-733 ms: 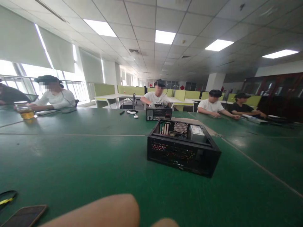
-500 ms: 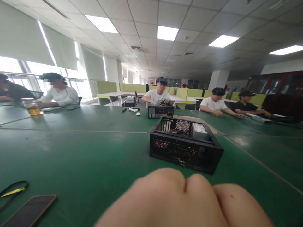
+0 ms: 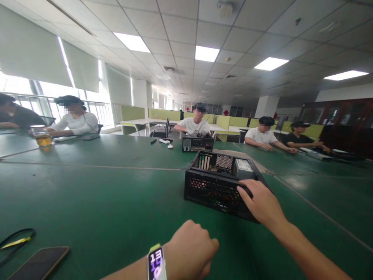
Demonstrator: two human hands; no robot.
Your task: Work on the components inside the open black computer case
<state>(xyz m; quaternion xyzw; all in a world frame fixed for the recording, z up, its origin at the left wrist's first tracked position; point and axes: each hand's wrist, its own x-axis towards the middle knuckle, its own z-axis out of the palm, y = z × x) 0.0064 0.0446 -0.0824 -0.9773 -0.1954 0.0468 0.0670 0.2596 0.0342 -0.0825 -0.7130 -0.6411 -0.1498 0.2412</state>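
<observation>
Here, spread wide under everything, a green table [image 3: 87, 194]. Resting right of centre on it, an open black computer case [image 3: 215, 186], wiring visible through its mesh side. Laid on the case's near right corner, the right hand [image 3: 259, 202], fingers open and touching the rim. Hovering nearer, above the table, the left hand [image 3: 190, 251], curled shut, holding nothing visible. Strapped at its wrist, a smartwatch [image 3: 155, 264].

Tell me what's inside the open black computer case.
Inside the computer case: a grey power supply, a perforated panel, coloured cables behind the mesh. The right hand covers the near corner; the floor is hidden.
</observation>
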